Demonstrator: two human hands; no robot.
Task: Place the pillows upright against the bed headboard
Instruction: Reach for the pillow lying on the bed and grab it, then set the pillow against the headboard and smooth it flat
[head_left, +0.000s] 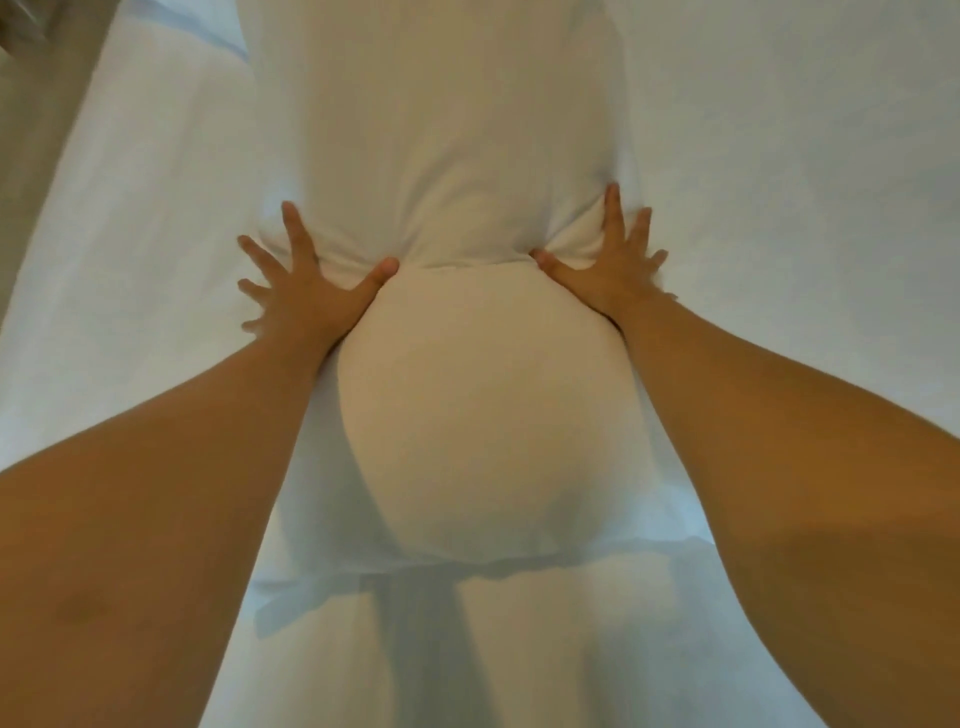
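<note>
1. Pillow (467, 415) front and centre: we have one white pillow lying lengthwise on the white bed sheet (779, 156), running straight away from us between both arms.

2. Our left hand (306, 291) presses on its left side, fingers splayed and straight, thumb hooked into the waist of the pillow.

3. Our right hand (608, 265) mirrors that on the other side, flat and spread, thumb dug into the same crease. Neither hand is curled round anything; both are pushing, not gripping.

4. We judge this to be a shaping or plumping step: the squeeze pinches the pillow in the middle, so the near half bulges round and smooth while the far half fans out with radiating wrinkles.

5. No headboard is visible, so we cannot tell how near the pillow is to its final place.

6. The next move likely calls for a real hold on the pillow's sides, then tipping it onto one edge and leaning it back.

7. Materials: soft filling that yields easily, thin cotton-like casing, a loose flap (322, 592) of cover at the near end. Expect it to slump unless propped.

8. A beige edge (31, 182) shows at far left, beside the bed.
</note>
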